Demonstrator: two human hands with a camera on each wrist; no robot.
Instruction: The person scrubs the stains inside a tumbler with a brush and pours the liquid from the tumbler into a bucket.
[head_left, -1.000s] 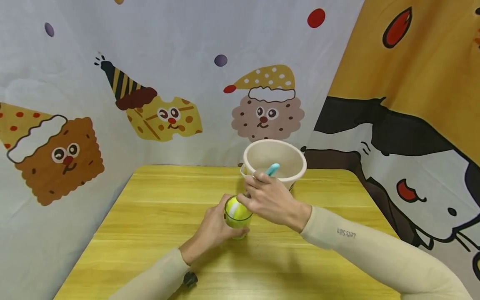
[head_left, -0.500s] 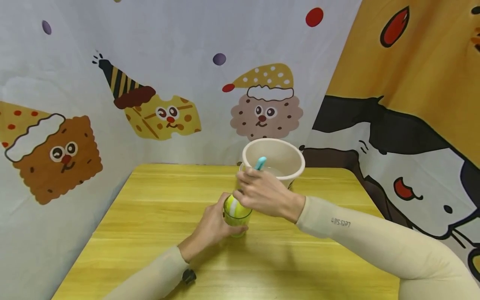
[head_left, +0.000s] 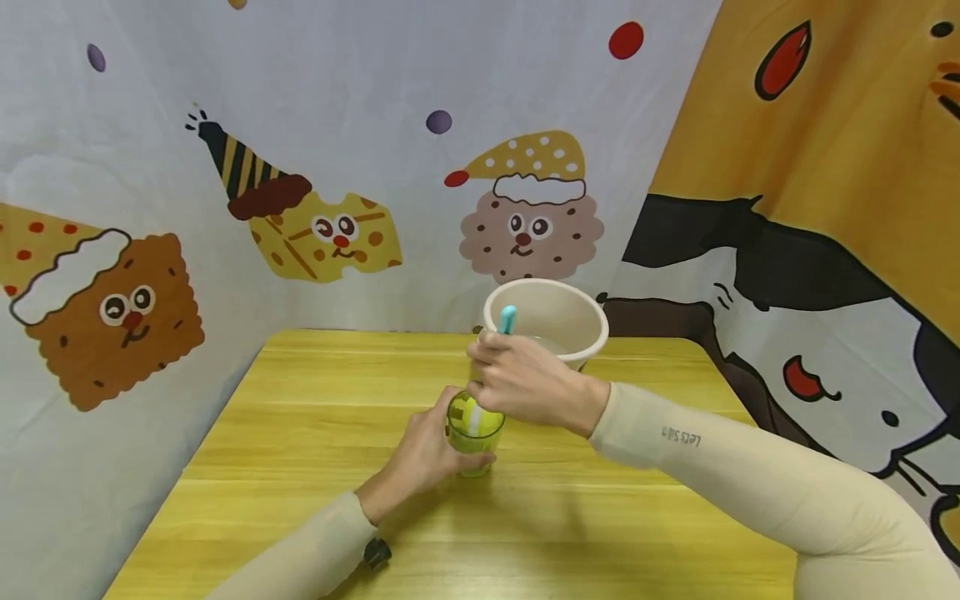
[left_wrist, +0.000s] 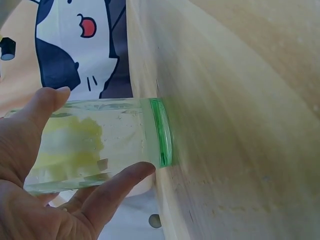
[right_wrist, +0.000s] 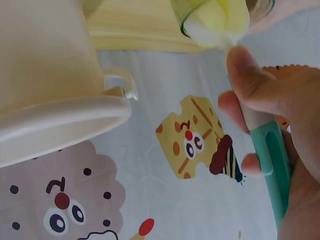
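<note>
My left hand (head_left: 420,458) grips a clear greenish drinking glass (head_left: 474,457) from its left side. In the left wrist view, thumb and fingers wrap the glass (left_wrist: 127,132), and its thick base meets the tabletop. My right hand (head_left: 534,382) holds a sponge bottle brush by its teal and grey handle (right_wrist: 272,165), thumb along the shaft. The brush's yellow and white sponge head (head_left: 471,417) is inside the upper part of the glass, with the lower part below the sponge (left_wrist: 75,142) open to view. Above the right hand pokes the teal handle end (head_left: 507,320).
A cream plastic bucket (head_left: 597,337) with a side handle stands at the table's back, just behind my right hand. Around the wooden table (head_left: 315,400) hangs a cartoon-printed cloth (head_left: 345,75). A small black object (head_left: 377,553) shows beside my left forearm.
The brush handle's top has swung leftward and now stands more upright. My right hand has shifted slightly left and up, and the sponge has turned in the glass. The left hand stays about in place.
</note>
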